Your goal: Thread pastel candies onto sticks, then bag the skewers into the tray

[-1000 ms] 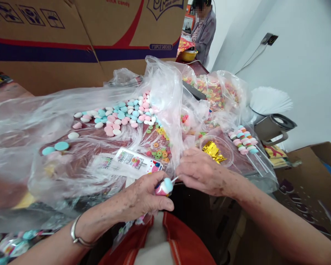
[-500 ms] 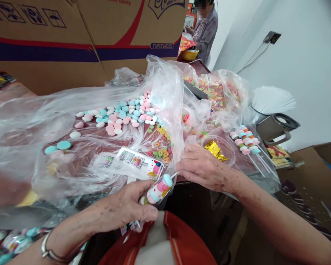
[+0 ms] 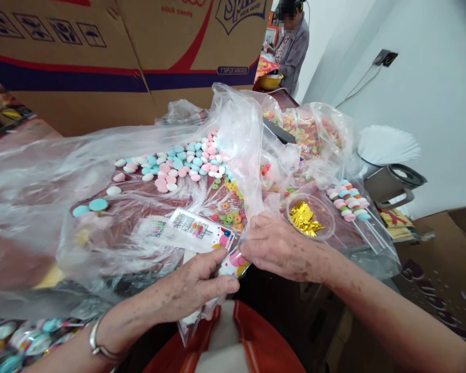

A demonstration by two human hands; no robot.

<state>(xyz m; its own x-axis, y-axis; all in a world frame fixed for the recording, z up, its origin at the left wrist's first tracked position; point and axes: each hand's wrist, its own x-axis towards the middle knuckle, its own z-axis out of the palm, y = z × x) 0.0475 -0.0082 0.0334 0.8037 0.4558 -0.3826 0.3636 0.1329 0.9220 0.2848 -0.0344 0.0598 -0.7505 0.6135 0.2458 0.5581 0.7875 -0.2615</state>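
Note:
My left hand (image 3: 196, 290) grips a small clear candy bag (image 3: 235, 263) with a pink, yellow and red-dotted print, thumb on the near side. The lower end of the bag hangs below the palm, above the lap. At the bag's upper right end, my right hand (image 3: 283, 248) has its fingers closed on it, hiding the candy's top and any stick. Just behind the left hand, flat printed bags (image 3: 196, 228) lie on the table. A round clear tub (image 3: 331, 228) of gold twist ties (image 3: 303, 216) stands beside the right hand.
Pink, blue and white candies (image 3: 178, 161) lie on plastic sheeting, with ring candies (image 3: 229, 207) nearby. Candy skewers (image 3: 347, 201) rest at the right, near a grey jug (image 3: 392, 184) and white sticks (image 3: 388, 144). A large carton (image 3: 171, 98) stands behind; another person (image 3: 295, 46) works beyond.
My right hand has moved down and left onto the bag's end, covering the blue candy top and the white stick seen before. My left hand has shifted slightly right with the bag.

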